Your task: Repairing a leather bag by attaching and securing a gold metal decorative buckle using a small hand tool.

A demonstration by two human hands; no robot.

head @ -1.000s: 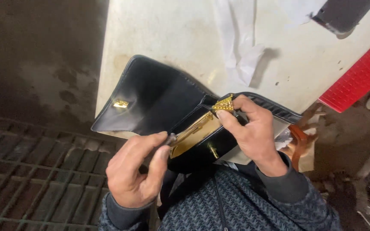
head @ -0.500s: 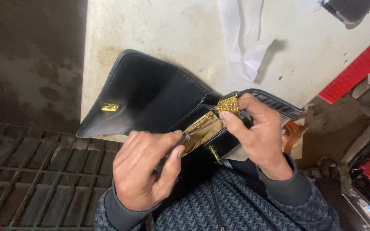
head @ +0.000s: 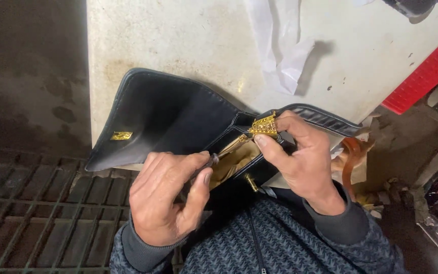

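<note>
A black handbag [head: 178, 114] lies open at the near edge of a white table [head: 188, 35], flap thrown left. The left hand [head: 166, 200] pinches something small, perhaps a zipper pull, while the right hand [head: 300, 162] grips a gold clasp [head: 263, 125].

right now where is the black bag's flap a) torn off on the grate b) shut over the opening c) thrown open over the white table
c: the flap lies open across the white table, its gold plate facing up, while the left hand and right hand work at the black bag's opening.
</note>
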